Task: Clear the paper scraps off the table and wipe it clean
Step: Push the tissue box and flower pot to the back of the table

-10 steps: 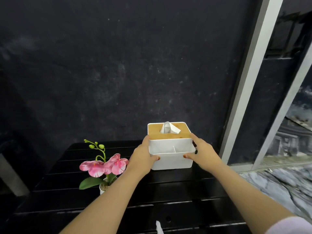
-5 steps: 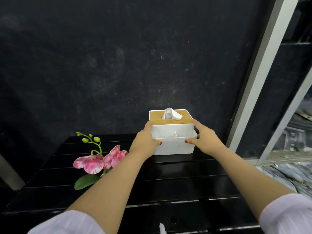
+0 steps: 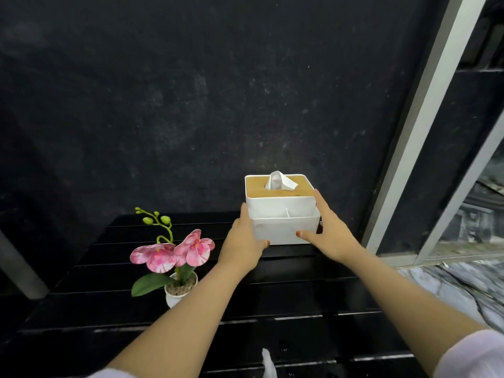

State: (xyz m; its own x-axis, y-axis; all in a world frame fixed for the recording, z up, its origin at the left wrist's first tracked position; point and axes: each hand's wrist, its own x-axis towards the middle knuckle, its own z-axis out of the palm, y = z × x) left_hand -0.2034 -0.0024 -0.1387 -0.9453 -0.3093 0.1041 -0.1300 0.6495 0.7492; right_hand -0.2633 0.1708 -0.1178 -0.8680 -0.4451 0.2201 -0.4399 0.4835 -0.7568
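Head view — my left hand [image 3: 243, 245] and right hand [image 3: 330, 236] clasp the tissue box [image 3: 282, 211] by its sides at the table's [image 3: 272, 301] far edge.
Judging by this, I'm repositioning it for wiping; next, let go gently. One white scrap [image 3: 268, 362] lies near me. Since a second ago the box sits nearer the wall, the orchid pot [image 3: 180, 289] showing fully.

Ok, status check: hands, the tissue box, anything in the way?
Left hand and right hand flank the tissue box, thumbs on its front. Box sits at the table rear. Potted orchid stands left. White scrap at near edge.
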